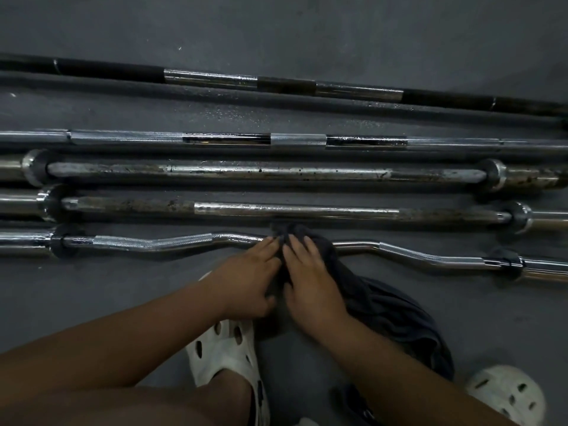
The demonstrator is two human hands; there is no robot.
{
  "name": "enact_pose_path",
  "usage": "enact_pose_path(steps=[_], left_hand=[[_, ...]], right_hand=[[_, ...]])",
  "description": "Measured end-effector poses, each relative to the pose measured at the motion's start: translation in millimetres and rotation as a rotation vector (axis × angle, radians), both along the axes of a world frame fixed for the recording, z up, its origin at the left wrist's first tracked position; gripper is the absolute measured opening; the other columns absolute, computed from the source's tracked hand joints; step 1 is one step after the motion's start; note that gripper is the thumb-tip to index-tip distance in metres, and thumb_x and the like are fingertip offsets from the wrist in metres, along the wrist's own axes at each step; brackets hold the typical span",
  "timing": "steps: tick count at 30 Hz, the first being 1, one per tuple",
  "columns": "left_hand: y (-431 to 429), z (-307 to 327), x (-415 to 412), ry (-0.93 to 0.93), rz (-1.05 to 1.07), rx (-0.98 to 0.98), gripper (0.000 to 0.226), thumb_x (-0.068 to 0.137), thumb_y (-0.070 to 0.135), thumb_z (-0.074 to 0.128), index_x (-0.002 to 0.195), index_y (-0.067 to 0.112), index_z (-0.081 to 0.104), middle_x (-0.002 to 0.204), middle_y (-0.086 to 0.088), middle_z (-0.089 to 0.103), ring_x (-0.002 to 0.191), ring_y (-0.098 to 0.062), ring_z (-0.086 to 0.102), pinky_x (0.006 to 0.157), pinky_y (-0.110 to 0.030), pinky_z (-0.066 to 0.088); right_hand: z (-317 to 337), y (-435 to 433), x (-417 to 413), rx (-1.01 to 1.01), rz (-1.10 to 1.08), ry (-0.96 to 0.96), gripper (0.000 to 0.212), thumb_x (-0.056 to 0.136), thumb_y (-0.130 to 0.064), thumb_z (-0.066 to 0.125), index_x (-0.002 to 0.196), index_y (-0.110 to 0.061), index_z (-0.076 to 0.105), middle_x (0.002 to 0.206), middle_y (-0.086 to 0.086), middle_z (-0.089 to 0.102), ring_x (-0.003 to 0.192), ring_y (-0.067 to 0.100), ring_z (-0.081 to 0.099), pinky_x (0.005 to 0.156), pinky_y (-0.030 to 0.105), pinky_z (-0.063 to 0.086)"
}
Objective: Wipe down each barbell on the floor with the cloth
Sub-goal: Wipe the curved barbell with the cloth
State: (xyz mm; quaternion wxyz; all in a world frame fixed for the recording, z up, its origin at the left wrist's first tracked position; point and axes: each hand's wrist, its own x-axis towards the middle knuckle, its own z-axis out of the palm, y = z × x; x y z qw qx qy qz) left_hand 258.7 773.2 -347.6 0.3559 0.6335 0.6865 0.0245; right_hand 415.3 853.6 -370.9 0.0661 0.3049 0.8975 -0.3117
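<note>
The left hand (249,279) and right hand (310,282), both spread flat, are pressing a crumpled dark grey cloth (384,305) onto the middle of the wavy chrome curl bar (153,242). That bar is lying nearest on the floor (92,302).

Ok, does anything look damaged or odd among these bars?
Yes. Counting from the near side, the second bar has brown rusty patches toward both ends, and the third bar shows dark pitting along its shaft. The nearest, the curl bar, looks shiny.

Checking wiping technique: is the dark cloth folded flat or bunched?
Bunched: the dark grey cloth lies crumpled over the bent chrome barbell, its rest heaped on the floor.
</note>
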Motion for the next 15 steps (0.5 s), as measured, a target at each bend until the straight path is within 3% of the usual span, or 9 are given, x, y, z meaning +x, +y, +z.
enact_pose_path(steps=[2,3,5,6,10,13,15], left_hand=[[0.4,0.1,-1.3,-0.006,-0.001,-0.004,0.06,0.081,0.04,0.06,0.132,0.01,0.05,0.164,-0.01,0.004,0.152,-0.019,0.001,0.118,-0.028,0.019],[0.1,0.3,-1.5,-0.01,0.005,-0.017,0.056,0.081,0.04,0.059,0.13,0.012,0.05,0.165,-0.008,0.0,0.151,-0.017,0.0,0.117,-0.029,0.021],[-0.8,-0.9,-1.7,-0.002,0.005,-0.022,0.053,0.081,0.04,0.058,0.126,0.014,0.051,0.165,-0.005,-0.004,0.151,-0.016,-0.001,0.118,-0.032,0.024],[-1.1,-1.4,-0.8,0.0,0.004,-0.018,0.053,0.081,0.041,0.058,0.126,0.013,0.051,0.165,-0.006,-0.004,0.151,-0.017,-0.001,0.118,-0.033,0.026],[0.9,-0.2,-1.8,-0.002,-0.002,-0.027,0.057,0.083,0.041,0.059,0.131,0.014,0.049,0.165,-0.009,0.002,0.151,-0.018,0.001,0.116,-0.029,0.022],[0.2,-1.8,-6.9,-0.017,-0.01,-0.019,0.048,0.083,0.039,0.058,0.125,0.016,0.051,0.165,-0.004,-0.003,0.151,-0.015,0.0,0.118,-0.029,0.023],[-1.8,-4.7,-5.8,-0.013,-0.013,-0.008,0.049,0.082,0.039,0.058,0.124,0.016,0.051,0.165,-0.004,-0.006,0.151,-0.016,-0.002,0.119,-0.031,0.024]], right_hand=[[-11.0,22.5,13.7,0.092,0.084,-0.021,0.067,0.08,-0.003,0.057,0.146,-0.009,0.044,0.157,0.007,0.035,0.147,0.029,0.028,0.118,0.042,0.031],[-13.3,33.4,22.7,0.101,-0.021,-0.057,0.066,0.081,-0.001,0.056,0.145,-0.009,0.044,0.156,0.008,0.036,0.146,0.029,0.03,0.115,0.045,0.035],[-7.6,39.3,23.6,0.087,-0.245,-0.169,0.065,0.083,-0.004,0.049,0.147,-0.009,0.04,0.158,0.01,0.031,0.148,0.03,0.024,0.117,0.046,0.03],[-3.2,30.9,14.5,0.057,-0.237,-0.197,0.067,0.082,-0.009,0.046,0.149,-0.009,0.036,0.16,0.01,0.026,0.149,0.031,0.017,0.12,0.044,0.025],[7.9,17.0,8.7,0.024,0.17,-0.173,0.074,0.086,-0.016,0.051,0.155,-0.021,0.022,0.166,-0.003,0.001,0.152,0.02,-0.003,0.117,0.038,0.028],[-0.8,58.9,34.2,0.034,-0.159,-0.258,0.079,0.085,-0.018,0.056,0.155,-0.02,0.021,0.165,0.001,0.011,0.152,0.019,0.008,0.12,0.036,0.024],[-1.6,50.2,33.1,0.095,-0.282,-0.292,0.081,0.083,-0.021,0.057,0.155,-0.015,0.02,0.164,0.006,0.011,0.152,0.026,0.006,0.12,0.036,0.018]])
